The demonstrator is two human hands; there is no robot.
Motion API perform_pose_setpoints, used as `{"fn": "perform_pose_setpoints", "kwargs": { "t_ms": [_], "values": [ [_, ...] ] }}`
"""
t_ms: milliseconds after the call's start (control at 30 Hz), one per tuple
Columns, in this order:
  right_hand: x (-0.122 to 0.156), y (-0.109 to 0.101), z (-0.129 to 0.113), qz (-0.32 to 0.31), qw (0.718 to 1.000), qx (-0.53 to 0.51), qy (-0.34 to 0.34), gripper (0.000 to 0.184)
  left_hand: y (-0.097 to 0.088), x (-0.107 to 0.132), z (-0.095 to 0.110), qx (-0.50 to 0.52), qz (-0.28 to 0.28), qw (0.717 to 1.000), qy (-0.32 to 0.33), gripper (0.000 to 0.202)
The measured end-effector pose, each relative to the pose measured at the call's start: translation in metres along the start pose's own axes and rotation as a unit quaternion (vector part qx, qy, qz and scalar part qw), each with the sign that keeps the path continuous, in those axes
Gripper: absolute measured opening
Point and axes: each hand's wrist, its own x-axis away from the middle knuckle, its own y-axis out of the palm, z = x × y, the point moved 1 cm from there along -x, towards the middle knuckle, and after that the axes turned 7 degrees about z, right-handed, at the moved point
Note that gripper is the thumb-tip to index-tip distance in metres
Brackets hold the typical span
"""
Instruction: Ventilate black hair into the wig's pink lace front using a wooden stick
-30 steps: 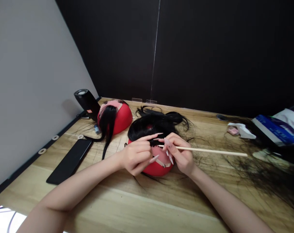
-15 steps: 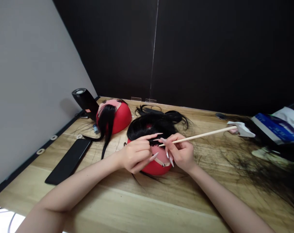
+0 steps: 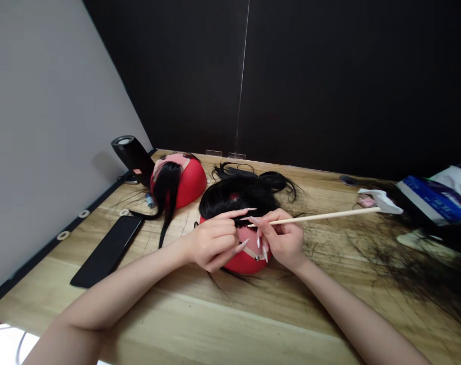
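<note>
A red dome form [image 3: 242,261] with a pink net patch and black hair [image 3: 234,195] on it sits mid-table. My left hand [image 3: 211,242] rests on its near left side, fingers curled, forefinger stretched along the edge of the hair. My right hand [image 3: 281,238] is closed on a long thin wooden stick [image 3: 321,217], whose near tip meets the hair beside my left forefinger while its far end points right. A second red dome [image 3: 190,182] with a lock of black hair [image 3: 165,195] stands behind and to the left.
A black cylinder speaker [image 3: 133,154] leans at the back left. A black flat phone-like slab [image 3: 109,250] lies at left. Loose black hair [image 3: 405,258] is spread over the right of the wooden table [image 3: 223,324]. A white clip [image 3: 382,200] and a blue-and-white packet [image 3: 435,200] sit far right.
The far end of the stick swung up from low right, then dropped slightly again. Both hands stayed on the dome.
</note>
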Motion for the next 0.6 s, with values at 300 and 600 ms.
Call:
{"fn": "perform_pose_setpoints", "kwargs": {
  "t_ms": [300, 600],
  "values": [
    [-0.0008, 0.0002, 0.0016, 0.002, 1.000, -0.014, 0.006, 0.025, 0.0001, -0.0018, 0.0005, -0.001, 0.006, 1.000, 0.013, 0.018],
    [-0.0029, 0.0007, 0.0037, -0.004, 0.998, -0.061, 0.016, 0.023, 0.0008, 0.0003, -0.0002, 0.006, 0.008, 1.000, 0.015, 0.016]
  ]
}}
